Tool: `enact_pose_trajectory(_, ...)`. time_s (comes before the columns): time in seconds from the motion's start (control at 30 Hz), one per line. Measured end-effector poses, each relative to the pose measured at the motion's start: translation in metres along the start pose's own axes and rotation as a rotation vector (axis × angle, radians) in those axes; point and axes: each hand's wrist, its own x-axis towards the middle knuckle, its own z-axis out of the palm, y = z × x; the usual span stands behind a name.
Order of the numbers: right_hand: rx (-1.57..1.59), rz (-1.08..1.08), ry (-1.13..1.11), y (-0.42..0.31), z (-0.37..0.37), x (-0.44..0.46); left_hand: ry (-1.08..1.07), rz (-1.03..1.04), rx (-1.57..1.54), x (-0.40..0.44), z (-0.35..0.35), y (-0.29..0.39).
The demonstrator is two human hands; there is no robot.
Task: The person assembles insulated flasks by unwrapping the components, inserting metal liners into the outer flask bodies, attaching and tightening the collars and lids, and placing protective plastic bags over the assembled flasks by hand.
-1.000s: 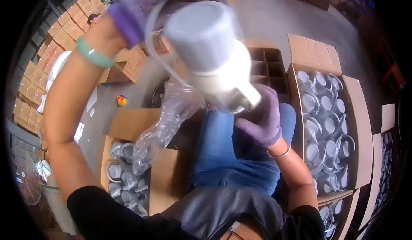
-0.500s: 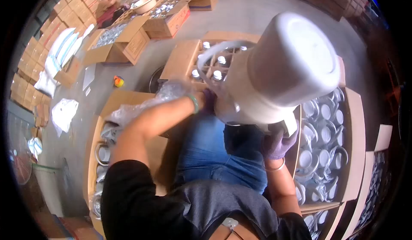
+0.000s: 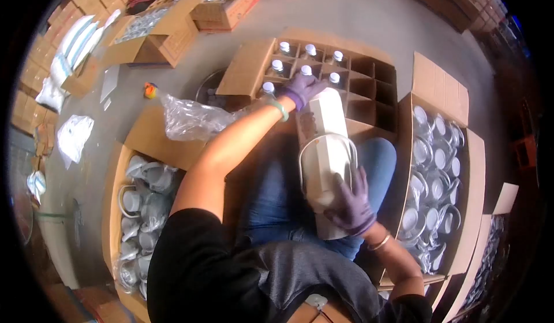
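Note:
A long white flask-like container [image 3: 325, 150] with a pale handle loop lies over the lap, its narrower end towards the divided carton [image 3: 371, 128]. My left hand [image 3: 304, 89], in a purple glove, is closed on its far end, just in front of the white-capped bottles [image 3: 306, 71]. Against the near end's right side rests my right hand [image 3: 353, 204], also gloved, with its fingers spread. Clear plastic wrap [image 3: 193, 119] lies to the left, beside my left forearm. White caps show in several compartments of the carton, while its right compartments look dark inside.
An open carton of wrapped grey-capped containers [image 3: 437, 187] stands at the right, another [image 3: 138, 230] at the left. Further back are open cartons [image 3: 164, 37], stacked boxes [image 3: 43, 75], white sacks [image 3: 69, 57] and a white bag [image 3: 74, 139] on the floor.
The container has come down from near the camera onto the lap, its handle loop now over its middle. My left hand has moved forward to its far end; my right hand has shifted lower.

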Motion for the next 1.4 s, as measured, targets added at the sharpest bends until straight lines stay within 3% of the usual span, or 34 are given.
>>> enact_pose_trajectory(0.03, 0.003, 0.013, 0.046, -0.002, 0.013, -0.006, 0.108, 0.13, -0.232, 0.001, 0.016, -0.014)
enact_pose_trajectory(0.13, -0.019, 0.074, 0.122, -0.021, 0.025, -0.001, 0.211, 0.185, -0.261, 0.001, 0.018, -0.009)
enact_pose_trajectory(0.37, 0.019, 0.129, 0.222, -0.021, 0.06, 0.024, 0.064, 0.268, -0.302, 0.04, 0.006, -0.006)
enact_pose_trajectory(0.47, 0.026, 0.129, 0.266, -0.022, 0.068, 0.024, 0.011, 0.275, -0.253, 0.05, 0.009, 0.001)
enact_pose_trajectory(0.53, 0.09, 0.09, 0.271, -0.015, 0.061, 0.021, 0.01, 0.145, -0.253, 0.052, 0.014, -0.007)
enact_pose_trajectory(0.67, 0.425, -0.144, 0.408, 0.002, 0.046, -0.015, 0.038, 0.071, -0.274, 0.049, 0.012, -0.025)
enact_pose_trajectory(0.73, 0.351, -0.217, 0.368, -0.001, 0.047, -0.049, 0.087, 0.078, -0.235, 0.068, 0.025, -0.062)
enact_pose_trajectory(0.8, 0.154, -0.104, 0.24, -0.012, 0.045, -0.069, 0.059, 0.058, -0.338, 0.072, 0.031, -0.06)
enact_pose_trajectory(0.87, -0.042, 0.068, 0.341, -0.02, 0.061, -0.069, 0.033, 0.118, -0.381, 0.095, 0.044, -0.09)
enact_pose_trajectory(0.93, -0.152, 0.065, 0.47, -0.018, 0.051, -0.054, 0.142, 0.034, -0.104, 0.088, 0.042, -0.074)
enact_pose_trajectory(1.0, -0.191, 0.014, 0.512, -0.015, 0.053, -0.056, 0.092, 0.074, -0.178, 0.085, 0.039, -0.065)
enact_pose_trajectory(1.07, -0.349, 0.225, 0.228, -0.021, 0.047, -0.054, 0.041, 0.116, -0.252, 0.081, 0.036, -0.061)
enact_pose_trajectory(1.17, -0.322, 0.238, 0.23, -0.021, 0.045, -0.052, -0.016, 0.113, -0.424, 0.065, 0.02, -0.05)
enact_pose_trajectory(1.3, -0.347, 0.199, 0.178, -0.024, 0.049, -0.054, 0.107, 0.086, -0.3, 0.059, 0.003, -0.053)
enact_pose_trajectory(1.4, -0.318, 0.187, 0.233, -0.031, 0.055, -0.054, 0.045, 0.17, -0.221, 0.055, 0.004, -0.046)
